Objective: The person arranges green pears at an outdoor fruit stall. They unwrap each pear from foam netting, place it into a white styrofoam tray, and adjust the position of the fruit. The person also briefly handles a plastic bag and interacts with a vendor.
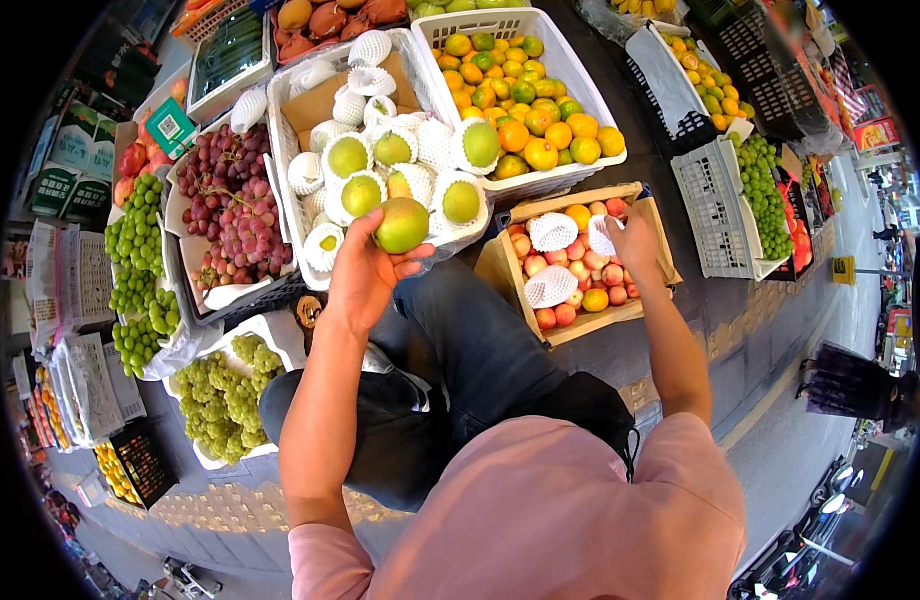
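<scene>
My left hand (377, 259) holds a round green fruit (402, 225) over the near edge of a white plastic crate (278, 150). That crate holds several green fruits in white foam net sleeves, some sleeves looking empty. To the right, my right hand (631, 238) has its fingers on a white foam net sleeve (601, 235) above a box with a wooden-looking rim (658, 232). In this box lie small red-yellow fruits (580, 262), an orange (595, 300) and two more foam sleeves (550, 286).
A white crate (445, 45) of green-orange citrus stands ahead. Red grapes (235, 202) and green grapes (231, 394) are at the left. Further crates, including a grey-white one (704, 214), stand at the right. A person in dark clothes (850, 382) is at the far right.
</scene>
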A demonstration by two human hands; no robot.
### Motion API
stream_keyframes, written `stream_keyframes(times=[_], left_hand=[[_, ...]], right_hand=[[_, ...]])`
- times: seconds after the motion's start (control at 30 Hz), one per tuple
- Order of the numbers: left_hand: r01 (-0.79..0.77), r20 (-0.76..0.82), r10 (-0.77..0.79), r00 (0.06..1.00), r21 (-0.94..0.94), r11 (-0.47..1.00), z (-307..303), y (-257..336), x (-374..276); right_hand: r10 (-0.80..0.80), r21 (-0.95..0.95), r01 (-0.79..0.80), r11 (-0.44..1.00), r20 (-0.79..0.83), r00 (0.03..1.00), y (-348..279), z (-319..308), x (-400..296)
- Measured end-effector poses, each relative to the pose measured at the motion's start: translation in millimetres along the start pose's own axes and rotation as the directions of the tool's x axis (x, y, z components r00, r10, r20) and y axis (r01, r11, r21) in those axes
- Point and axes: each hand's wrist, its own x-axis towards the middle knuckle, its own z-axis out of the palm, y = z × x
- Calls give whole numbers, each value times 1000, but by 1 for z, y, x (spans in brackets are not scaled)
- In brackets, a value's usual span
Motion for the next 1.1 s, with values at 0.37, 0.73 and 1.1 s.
stream_keyframes(times=[0.37, 0.73, 1.1], left_hand=[[65, -59, -70, 996, -87, 994, 23, -20, -2], [-243, 108, 224, 969, 606, 758, 25, -24, -10], [-309, -66, 385, 920, 480, 821, 4, 18, -25]], right_hand=[[-205, 422, -14, 906, 468, 860, -46, 18, -71], [-683, 933, 210, 293, 50, 729, -240, -71, -44], [-484, 916, -150, 373, 330, 811, -306, -58, -4]])
